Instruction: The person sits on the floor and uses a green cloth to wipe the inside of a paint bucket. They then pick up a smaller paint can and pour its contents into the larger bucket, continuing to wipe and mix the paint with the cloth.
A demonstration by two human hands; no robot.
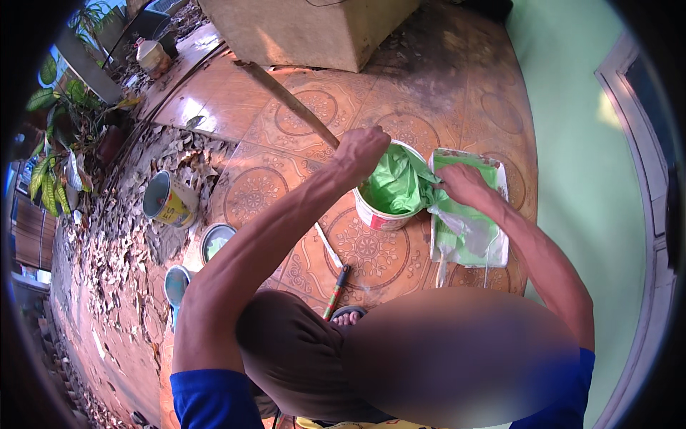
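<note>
My left hand (362, 149) is closed around the lower end of a long wooden stick (289, 100), just over the left side of a white bucket (375, 219). Crumpled plastic coated in pale green paint (391, 179) fills the bucket and drapes over its right rim. My right hand (461, 182) grips that plastic beside the bucket, above a paint tray (498, 252) smeared with green, where a pale, partly coated length of plastic (468, 229) hangs. A white tool (329, 244) and a narrow patterned cylinder (336, 293) lie on the tiles in front of the bucket.
To the left are an open container (164, 207), a lid or tub with green paint (216, 243), a blue dipper (176, 289), dry leaves and potted plants (46, 179). A large block (300, 32) stands behind; a green wall (572, 179) runs along the right.
</note>
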